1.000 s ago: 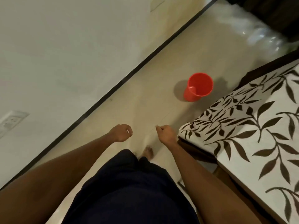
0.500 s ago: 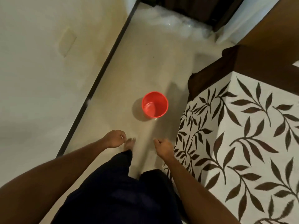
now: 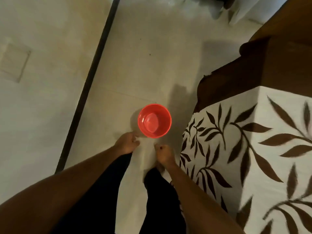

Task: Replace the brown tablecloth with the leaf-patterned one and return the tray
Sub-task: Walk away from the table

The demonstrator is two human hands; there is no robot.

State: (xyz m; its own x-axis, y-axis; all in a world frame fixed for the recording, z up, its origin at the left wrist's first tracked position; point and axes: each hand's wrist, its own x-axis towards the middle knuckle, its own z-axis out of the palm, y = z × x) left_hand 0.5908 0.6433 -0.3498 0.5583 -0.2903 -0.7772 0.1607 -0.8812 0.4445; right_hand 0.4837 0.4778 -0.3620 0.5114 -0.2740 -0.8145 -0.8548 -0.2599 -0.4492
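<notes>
**Head view.** Over the last second the person has walked forward along the floor. The red cup, earlier well ahead, now stands just beyond both hands. Left hand: loosely curled, empty. Right hand: clenched, nothing visible in it. The leaf-patterned tablecloth covers the near corner. The brown tablecloth still shows beyond it, so the swap looks unfinished. The tray is out of view. No writing or brand is legible.
</notes>
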